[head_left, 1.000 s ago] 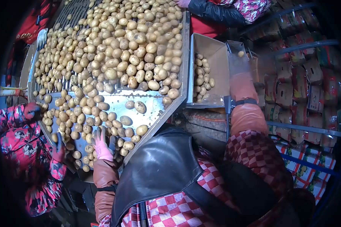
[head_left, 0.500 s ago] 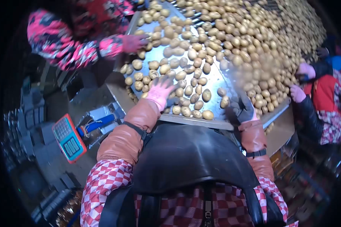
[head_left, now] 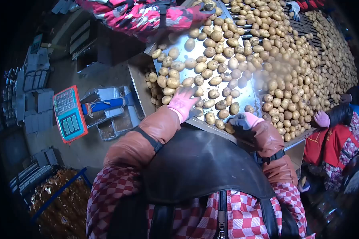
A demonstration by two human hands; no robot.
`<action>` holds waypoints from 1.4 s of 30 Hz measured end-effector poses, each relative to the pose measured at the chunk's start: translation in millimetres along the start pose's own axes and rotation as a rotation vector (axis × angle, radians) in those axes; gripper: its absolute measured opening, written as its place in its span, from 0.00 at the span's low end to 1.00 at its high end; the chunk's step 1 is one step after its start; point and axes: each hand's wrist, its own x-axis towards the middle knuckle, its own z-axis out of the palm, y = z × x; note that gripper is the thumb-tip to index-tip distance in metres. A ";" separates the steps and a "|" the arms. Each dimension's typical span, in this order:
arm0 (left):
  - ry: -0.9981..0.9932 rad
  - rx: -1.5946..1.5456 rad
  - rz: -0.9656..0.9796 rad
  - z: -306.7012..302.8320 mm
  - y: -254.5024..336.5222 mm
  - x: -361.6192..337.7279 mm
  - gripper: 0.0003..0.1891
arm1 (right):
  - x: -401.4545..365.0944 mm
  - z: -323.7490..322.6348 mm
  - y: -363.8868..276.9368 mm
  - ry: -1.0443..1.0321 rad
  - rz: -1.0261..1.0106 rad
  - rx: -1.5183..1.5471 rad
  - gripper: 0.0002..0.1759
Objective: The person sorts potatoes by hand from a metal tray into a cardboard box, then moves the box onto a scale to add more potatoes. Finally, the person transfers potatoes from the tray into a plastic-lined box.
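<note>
Many potatoes (head_left: 215,81) lie on a shiny metal tray (head_left: 249,95) in front of me. My left hand (head_left: 184,104), in a pink glove with dark fingertips, is open over the tray's near left part, its fingers spread against the potatoes there. By the front edge, my right hand (head_left: 246,120) wears a pink and grey glove. Its fingers are bent together over a potato (head_left: 229,128), partly covering it. Loose potatoes lie between my two hands.
A dense bed of potatoes (head_left: 291,83) covers the rollers beyond the tray. A co-worker's gloved hand (head_left: 201,14) reaches in at the top, another's pink glove (head_left: 321,118) at the right. A box of potatoes (head_left: 141,81) and a scale display (head_left: 70,114) stand left.
My view has turned, so the tray appears shifted right. My right hand has moved from the tray's right side onto potatoes at the front edge. The upper co-worker's hand is farther up the tray.
</note>
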 end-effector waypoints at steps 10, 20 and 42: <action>0.361 -0.060 -0.096 -2.8 -32.9 -21.4 0.33 | 116.9 -75.8 -41.8 0.427 0.070 0.470 0.23; -0.055 -0.032 -0.580 -48.9 -47.2 33.5 0.27 | 117.3 -7.8 -92.4 0.596 0.039 -0.662 0.26; 0.002 0.170 0.022 -31.6 -22.1 92.6 0.33 | -170.7 104.7 62.2 1.599 0.110 1.255 0.26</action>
